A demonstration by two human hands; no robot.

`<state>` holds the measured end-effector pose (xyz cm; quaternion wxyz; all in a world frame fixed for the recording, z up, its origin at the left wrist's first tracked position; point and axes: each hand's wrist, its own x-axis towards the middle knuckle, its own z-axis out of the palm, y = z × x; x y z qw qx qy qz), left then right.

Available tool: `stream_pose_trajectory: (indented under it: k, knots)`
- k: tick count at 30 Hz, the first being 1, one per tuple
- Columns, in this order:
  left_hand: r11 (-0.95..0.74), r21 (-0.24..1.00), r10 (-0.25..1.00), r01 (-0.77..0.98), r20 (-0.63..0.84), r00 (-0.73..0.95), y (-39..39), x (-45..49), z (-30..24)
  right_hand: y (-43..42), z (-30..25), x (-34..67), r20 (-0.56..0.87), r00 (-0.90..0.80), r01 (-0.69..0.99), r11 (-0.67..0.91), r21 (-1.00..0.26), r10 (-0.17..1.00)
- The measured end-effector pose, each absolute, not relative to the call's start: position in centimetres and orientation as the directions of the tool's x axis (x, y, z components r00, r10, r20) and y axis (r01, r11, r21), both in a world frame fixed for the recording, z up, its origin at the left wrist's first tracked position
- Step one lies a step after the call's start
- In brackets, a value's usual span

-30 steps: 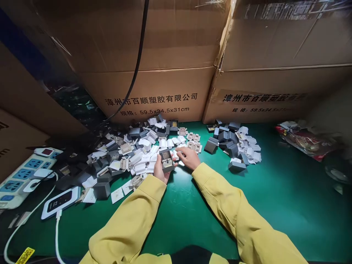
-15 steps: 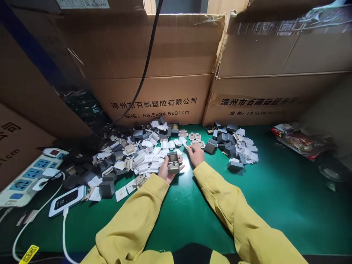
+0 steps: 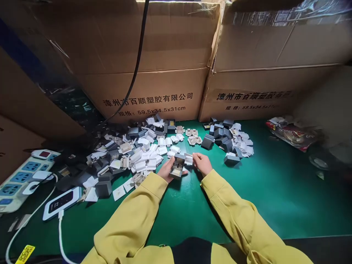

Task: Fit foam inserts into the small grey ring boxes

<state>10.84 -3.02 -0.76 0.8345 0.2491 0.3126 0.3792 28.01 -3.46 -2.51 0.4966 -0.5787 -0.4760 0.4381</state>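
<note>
My left hand [image 3: 166, 171] is closed around a small dark grey box [image 3: 178, 165], which is open and tilted, with its inside facing up. Just right of the box, my right hand [image 3: 202, 163] pinches a small white card piece [image 3: 189, 159] by its right end. The card's left end is close beside the box; whether they touch I cannot tell. Beyond both hands lie several loose white card pieces [image 3: 173, 149] and beige inserts [image 3: 194, 140].
A big heap of white cards and grey boxes [image 3: 143, 156] covers the left of the green table [image 3: 189, 216]. A smaller pile of grey boxes [image 3: 220, 135] sits right. Cartons [image 3: 154, 80] wall the back. A power strip [image 3: 23, 176], white device [image 3: 62, 202] and plastic packet [image 3: 291, 134] lie outward.
My right hand has drawn back from the loose cards with a white card piece, bringing it beside the box. The box has turned in my left hand. The view has shifted slightly.
</note>
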Motion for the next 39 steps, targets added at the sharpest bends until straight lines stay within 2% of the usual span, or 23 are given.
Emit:
stream_pose_trajectory:
  k: [9, 15, 17, 19, 22, 25, 31, 39]
  knots:
    - [0.594, 0.684, 0.786, -0.424, -0.378, 0.490, -2.9, 10.8, -0.7, -3.4, -2.3, 27.8, -0.043, 0.136, 0.098, -0.057, -0.994, 0.990]
    - [0.602, 0.655, 0.796, -0.457, -0.446, 0.409, -2.8, 11.0, -0.4, -3.4, -2.3, 27.3, -0.029, 0.145, 0.180, -0.055, -0.982, 0.989]
    - [0.592, 0.636, 0.806, -0.496, -0.454, 0.380, -2.8, 11.0, -0.3, -3.6, -2.2, 27.1, 0.047, 0.207, 0.228, -0.002, -0.974, 0.977]
    - [0.565, 0.624, 0.825, -0.539, -0.445, 0.349, -2.7, 11.0, -0.1, -4.0, -2.0, 26.9, 0.240, 0.264, 0.382, 0.127, -0.915, 0.934]
    - [0.549, 0.613, 0.835, -0.568, -0.435, 0.337, -2.5, 10.8, 0.2, -4.5, -1.6, 26.5, 0.452, 0.170, 0.533, 0.304, -0.790, 0.876]
    - [0.557, 0.612, 0.830, -0.561, -0.437, 0.346, -2.3, 10.6, 0.3, -4.8, -1.7, 26.3, 0.498, 0.063, 0.578, 0.374, -0.725, 0.865]
    - [0.560, 0.676, 0.822, -0.479, -0.381, 0.424, -2.0, 10.4, -0.3, -5.0, -2.2, 26.4, 0.625, -0.019, 0.668, 0.475, -0.573, 0.780]
    - [0.542, 0.694, 0.829, -0.474, -0.349, 0.436, -2.2, 10.6, -0.5, -4.7, -2.2, 26.6, 0.552, 0.055, 0.651, 0.389, -0.652, 0.832]
